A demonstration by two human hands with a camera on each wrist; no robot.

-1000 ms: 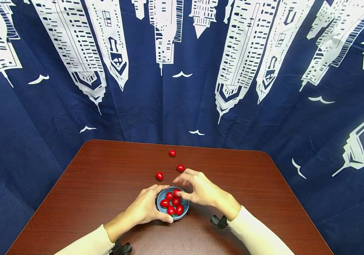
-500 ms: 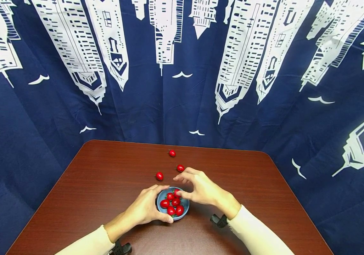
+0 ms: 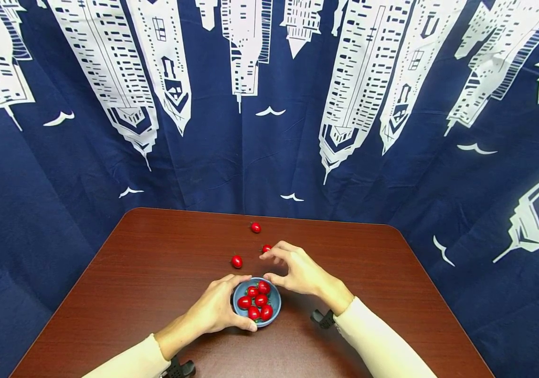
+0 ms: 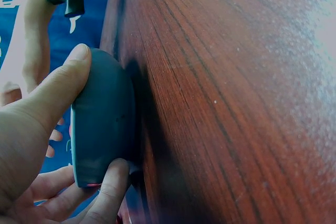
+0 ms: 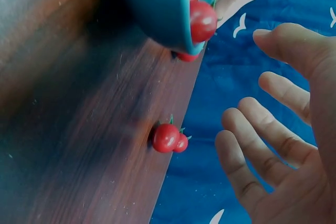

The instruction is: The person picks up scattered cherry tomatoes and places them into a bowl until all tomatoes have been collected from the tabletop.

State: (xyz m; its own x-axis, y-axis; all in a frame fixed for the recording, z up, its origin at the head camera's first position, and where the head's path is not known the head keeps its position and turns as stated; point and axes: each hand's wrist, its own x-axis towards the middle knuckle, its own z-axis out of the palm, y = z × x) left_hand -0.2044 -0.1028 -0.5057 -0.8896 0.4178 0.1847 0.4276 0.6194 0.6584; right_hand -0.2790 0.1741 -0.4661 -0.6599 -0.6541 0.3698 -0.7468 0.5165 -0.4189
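A small blue bowl (image 3: 276, 303) with several red cherry tomatoes (image 3: 261, 300) in it is near the front of the table. My left hand (image 3: 217, 307) grips it from the left, thumb at the near rim and fingers round the far side. In the left wrist view the thumb and fingers span the outer wall of the bowl (image 4: 102, 114). My right hand (image 3: 295, 269) hovers just beyond the bowl's right rim, fingers spread and relaxed, holding nothing. A loose cherry tomato (image 3: 266, 249) lies partly hidden behind its fingertips.
Two more loose cherry tomatoes lie beyond the bowl, a nearer tomato (image 3: 236, 261) and a farther tomato (image 3: 256, 227) towards the table's back edge. The brown wooden table (image 3: 156, 262) ends at a blue curtain (image 3: 212, 168) printed with white buildings.
My right hand has lifted away from the bowl, slightly right and back, and its thumb no longer overlaps the tomato at the bowl's far side. My left hand and the bowl have stayed put.
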